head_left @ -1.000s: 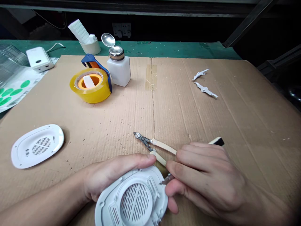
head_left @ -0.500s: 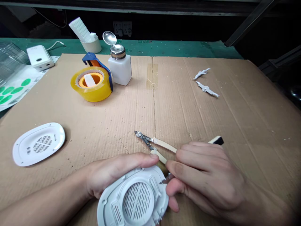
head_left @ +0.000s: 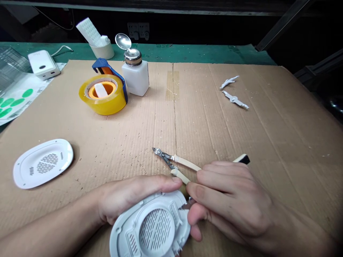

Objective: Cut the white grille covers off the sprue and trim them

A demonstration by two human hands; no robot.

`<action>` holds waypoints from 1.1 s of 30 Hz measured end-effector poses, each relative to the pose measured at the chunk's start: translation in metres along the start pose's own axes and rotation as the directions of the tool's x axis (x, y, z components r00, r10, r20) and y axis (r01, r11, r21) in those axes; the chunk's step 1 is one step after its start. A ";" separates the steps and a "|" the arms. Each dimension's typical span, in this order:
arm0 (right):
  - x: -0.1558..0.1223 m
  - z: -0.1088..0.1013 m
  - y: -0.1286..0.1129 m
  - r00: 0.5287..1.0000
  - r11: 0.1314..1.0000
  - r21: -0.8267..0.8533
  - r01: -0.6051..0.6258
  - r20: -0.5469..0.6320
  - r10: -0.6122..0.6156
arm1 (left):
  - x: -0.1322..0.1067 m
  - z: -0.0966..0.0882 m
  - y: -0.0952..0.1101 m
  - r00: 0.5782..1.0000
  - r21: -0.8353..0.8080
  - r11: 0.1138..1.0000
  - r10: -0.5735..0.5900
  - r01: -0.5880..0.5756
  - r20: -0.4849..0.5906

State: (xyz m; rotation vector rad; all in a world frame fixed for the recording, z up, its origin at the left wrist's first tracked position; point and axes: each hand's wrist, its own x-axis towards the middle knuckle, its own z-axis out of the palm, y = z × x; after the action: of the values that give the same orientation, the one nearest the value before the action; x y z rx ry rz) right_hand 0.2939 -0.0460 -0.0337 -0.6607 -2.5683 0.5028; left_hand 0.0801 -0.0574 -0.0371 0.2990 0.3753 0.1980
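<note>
My left hand (head_left: 131,198) grips a white oval plastic cover (head_left: 151,228) with a slotted round grille, held tilted at the near edge of the cardboard. My right hand (head_left: 227,203) is closed around a small tool with a metal tip (head_left: 184,206) that touches the cover's right rim; a black-ended handle (head_left: 242,159) sticks out past the fingers. Cream-handled cutting pliers (head_left: 174,164) lie on the cardboard just beyond both hands.
A second white grille cover (head_left: 43,167) lies at the left. A yellow tape roll in a blue dispenser (head_left: 103,92), a white pump bottle (head_left: 135,76), a cup of white pieces (head_left: 100,48) and a white box (head_left: 43,64) stand at the back. Plastic offcuts (head_left: 233,94) lie far right.
The cover in my left hand has shifted and turned slightly against the tool tip. Both hands stay in about the same place.
</note>
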 end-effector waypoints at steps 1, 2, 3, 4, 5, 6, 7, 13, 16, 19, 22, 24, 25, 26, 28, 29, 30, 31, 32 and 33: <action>0.000 0.000 0.000 1.000 1.000 -0.003 -0.001 -0.004 0.001 | 0.000 0.000 0.000 1.000 -0.003 1.000 0.001 -0.001 0.001; 0.001 0.000 0.001 1.000 1.000 -0.010 -0.002 -0.012 0.002 | 0.000 0.000 0.000 1.000 -0.007 1.000 0.003 -0.003 0.004; 0.001 -0.001 0.001 1.000 1.000 -0.017 -0.006 -0.020 0.006 | 0.000 0.001 0.000 1.000 -0.011 1.000 0.005 -0.005 0.006; 0.001 -0.003 0.001 1.000 1.000 -0.019 -0.009 -0.029 0.009 | -0.001 0.001 0.000 1.000 -0.014 1.000 0.007 -0.007 0.009; 0.001 -0.005 0.002 0.999 1.000 -0.011 -0.012 -0.046 0.012 | -0.001 0.001 0.000 1.000 -0.015 1.000 0.004 -0.004 0.016; 0.001 -0.008 0.002 0.997 1.000 0.010 -0.023 -0.067 0.024 | -0.002 0.001 0.001 1.000 -0.010 1.000 0.001 -0.001 0.024; 0.000 -0.011 0.002 0.995 0.998 0.039 -0.039 -0.090 0.043 | -0.002 0.001 0.002 0.999 -0.005 1.000 -0.012 0.012 0.029; -0.004 -0.020 -0.001 0.975 0.967 0.167 -0.192 -0.083 0.208 | -0.003 0.001 0.004 0.982 0.020 0.981 -0.191 0.191 0.000; -0.002 -0.015 -0.003 0.969 0.953 0.193 -0.235 -0.034 0.246 | 0.000 -0.003 -0.001 0.989 0.063 0.988 -0.142 0.144 -0.038; 0.002 -0.009 -0.005 0.958 0.939 0.206 -0.276 -0.025 0.287 | 0.004 -0.011 -0.008 0.993 0.106 0.987 -0.114 0.118 -0.036; 0.005 -0.005 -0.007 0.951 0.933 0.214 -0.289 -0.047 0.305 | 0.006 -0.015 -0.009 0.993 0.088 0.989 -0.119 0.118 0.010; 0.007 -0.003 -0.008 0.939 0.925 0.209 -0.317 -0.072 0.337 | 0.004 -0.010 -0.006 0.986 0.079 0.984 -0.165 0.161 0.039; 0.008 -0.003 -0.009 0.929 0.921 0.200 -0.336 -0.089 0.358 | 0.002 -0.006 -0.003 0.980 0.083 0.978 -0.196 0.192 0.038; 0.009 -0.003 -0.009 0.917 0.916 0.182 -0.358 -0.118 0.382 | 0.000 -0.002 0.001 0.975 0.086 0.972 -0.222 0.219 0.028; 0.010 -0.005 -0.007 0.889 0.905 0.138 -0.402 -0.179 0.422 | -0.003 0.006 0.007 0.968 0.088 0.965 -0.248 0.246 0.017; 0.009 -0.007 -0.005 0.875 0.899 0.113 -0.424 -0.206 0.438 | -0.004 0.009 0.009 0.969 0.085 0.967 -0.244 0.241 0.027; 0.008 -0.010 -0.002 0.861 0.890 0.088 -0.447 -0.227 0.455 | -0.005 0.011 0.010 0.971 0.083 0.969 -0.237 0.233 0.042; 0.007 -0.013 0.002 0.847 0.878 0.061 -0.475 -0.242 0.474 | -0.005 0.012 0.011 0.972 0.081 0.971 -0.229 0.224 0.060; 0.005 -0.016 0.007 0.833 0.864 0.030 -0.502 -0.252 0.493 | -0.005 0.012 0.011 0.972 0.080 0.972 -0.227 0.221 0.068; 0.002 -0.019 0.012 0.818 0.846 -0.003 -0.533 -0.258 0.514 | -0.005 0.012 0.011 0.972 0.081 0.972 -0.227 0.222 0.065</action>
State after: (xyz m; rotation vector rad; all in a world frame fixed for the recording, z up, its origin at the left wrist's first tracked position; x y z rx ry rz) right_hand 0.3058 -0.0303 -0.0223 -1.3869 -2.1559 0.4564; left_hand 0.0786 -0.0511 -0.0214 0.3321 0.3411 -0.0494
